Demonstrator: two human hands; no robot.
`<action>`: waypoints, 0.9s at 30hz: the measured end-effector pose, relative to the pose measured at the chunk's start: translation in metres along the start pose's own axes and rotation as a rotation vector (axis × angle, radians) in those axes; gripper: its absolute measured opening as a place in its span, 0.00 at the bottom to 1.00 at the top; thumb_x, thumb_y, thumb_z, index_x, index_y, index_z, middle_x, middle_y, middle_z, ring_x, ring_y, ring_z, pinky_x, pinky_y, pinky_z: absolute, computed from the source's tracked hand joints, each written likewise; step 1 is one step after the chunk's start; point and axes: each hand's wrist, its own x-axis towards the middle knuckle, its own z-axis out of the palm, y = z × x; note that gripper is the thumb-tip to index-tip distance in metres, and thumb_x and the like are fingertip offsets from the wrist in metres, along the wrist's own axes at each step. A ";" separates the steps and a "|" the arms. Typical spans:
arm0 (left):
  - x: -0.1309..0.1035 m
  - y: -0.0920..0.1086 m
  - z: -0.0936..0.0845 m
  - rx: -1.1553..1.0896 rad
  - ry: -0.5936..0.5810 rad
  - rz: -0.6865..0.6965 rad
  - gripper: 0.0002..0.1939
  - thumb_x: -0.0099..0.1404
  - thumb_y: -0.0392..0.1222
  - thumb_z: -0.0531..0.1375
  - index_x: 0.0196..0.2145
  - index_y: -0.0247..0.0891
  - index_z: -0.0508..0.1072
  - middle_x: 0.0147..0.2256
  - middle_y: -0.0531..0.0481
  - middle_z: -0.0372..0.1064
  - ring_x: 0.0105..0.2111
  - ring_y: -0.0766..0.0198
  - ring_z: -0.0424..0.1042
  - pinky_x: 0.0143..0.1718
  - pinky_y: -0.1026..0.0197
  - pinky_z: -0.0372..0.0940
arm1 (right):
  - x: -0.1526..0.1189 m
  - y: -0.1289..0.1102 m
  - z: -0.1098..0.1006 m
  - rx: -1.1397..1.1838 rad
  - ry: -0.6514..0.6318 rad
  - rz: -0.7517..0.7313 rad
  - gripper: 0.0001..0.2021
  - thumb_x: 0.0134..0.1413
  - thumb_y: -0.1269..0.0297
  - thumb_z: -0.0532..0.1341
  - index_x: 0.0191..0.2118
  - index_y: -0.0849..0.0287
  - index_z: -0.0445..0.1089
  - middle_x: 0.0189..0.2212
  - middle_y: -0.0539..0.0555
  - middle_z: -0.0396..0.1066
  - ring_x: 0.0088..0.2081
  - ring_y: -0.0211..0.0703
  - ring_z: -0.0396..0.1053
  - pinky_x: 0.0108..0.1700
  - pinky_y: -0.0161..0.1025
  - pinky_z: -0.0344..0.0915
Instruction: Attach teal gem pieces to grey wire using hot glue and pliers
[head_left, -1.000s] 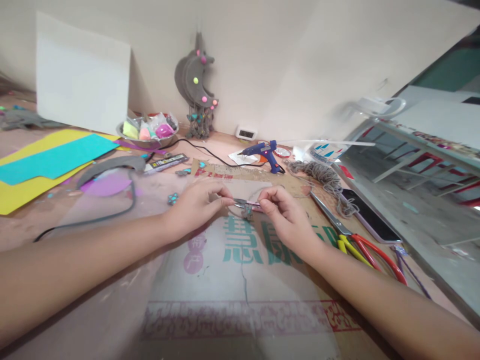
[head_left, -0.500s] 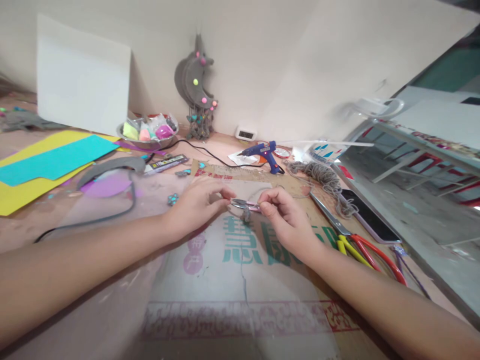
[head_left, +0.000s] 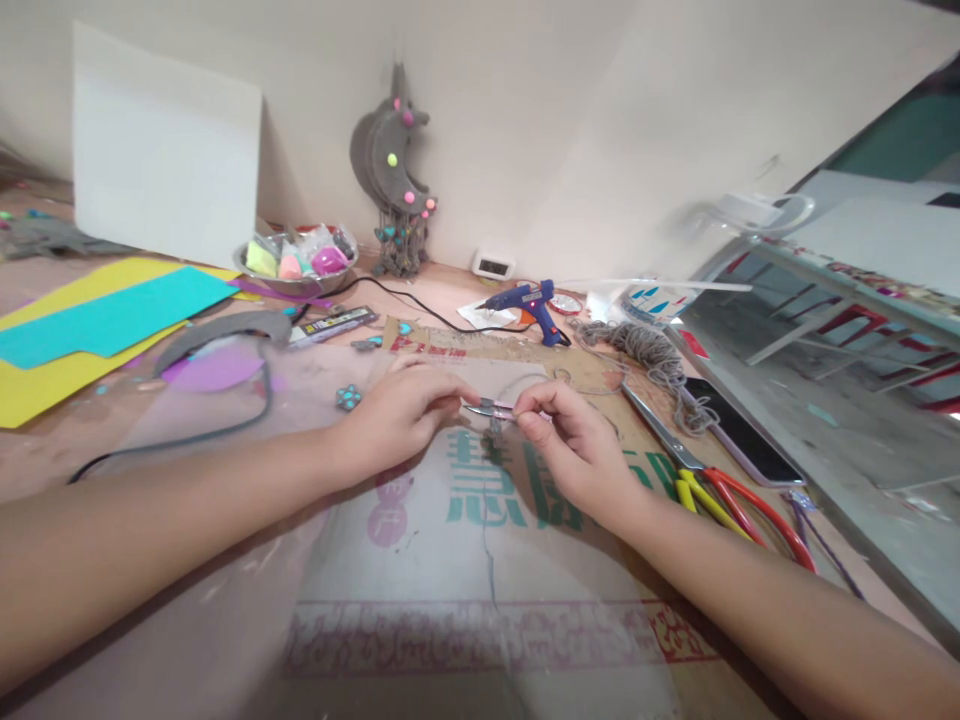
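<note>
Small scissors (head_left: 493, 409) with silver blades and a pinkish part lie level in the fingers of my right hand (head_left: 574, 435), blades toward the left. My left hand (head_left: 409, 415) is pinched beside the blade tips, on what appears to be a thin strand of grey yarn (head_left: 495, 428); a short bit hangs below the blades. The exact grip of the left fingertips is partly hidden. Under both hands is a printed cardboard sheet (head_left: 420, 570) with a clear cover. A grey and teal flower-like piece (head_left: 348, 397) lies just left of my left hand.
Large scissors (head_left: 697, 470), a phone (head_left: 742, 430) and a yarn bundle (head_left: 637, 350) lie at right. Behind the hands are a blue glue gun (head_left: 532, 303), a bowl of clay (head_left: 296, 275) and a moon ornament (head_left: 386, 160). Coloured sheets (head_left: 127, 315) lie left.
My left fingers have come in closer around the blade tips, and the small scissors have shifted slightly. The yarn loop seen below the blades is now less visible.
</note>
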 end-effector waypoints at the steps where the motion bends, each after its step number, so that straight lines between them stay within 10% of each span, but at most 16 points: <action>1: 0.000 0.001 0.000 0.009 -0.010 -0.001 0.12 0.65 0.35 0.51 0.40 0.40 0.73 0.33 0.50 0.74 0.39 0.61 0.69 0.46 0.55 0.59 | 0.000 0.000 0.000 -0.004 -0.002 -0.004 0.05 0.61 0.63 0.53 0.35 0.56 0.63 0.29 0.50 0.64 0.32 0.38 0.63 0.35 0.37 0.60; 17: 0.000 -0.002 0.004 -0.007 -0.167 0.175 0.17 0.63 0.35 0.55 0.49 0.42 0.69 0.47 0.47 0.68 0.49 0.58 0.63 0.51 0.54 0.56 | -0.003 -0.007 0.002 0.005 -0.074 -0.077 0.04 0.61 0.66 0.53 0.35 0.56 0.62 0.28 0.49 0.64 0.30 0.37 0.63 0.32 0.35 0.61; 27: 0.003 -0.001 0.008 -0.079 -0.202 0.179 0.08 0.64 0.43 0.57 0.38 0.40 0.74 0.37 0.50 0.73 0.41 0.61 0.68 0.48 0.56 0.56 | 0.000 -0.010 0.005 -0.087 -0.057 -0.090 0.04 0.59 0.67 0.54 0.34 0.56 0.64 0.29 0.51 0.68 0.31 0.38 0.66 0.34 0.36 0.63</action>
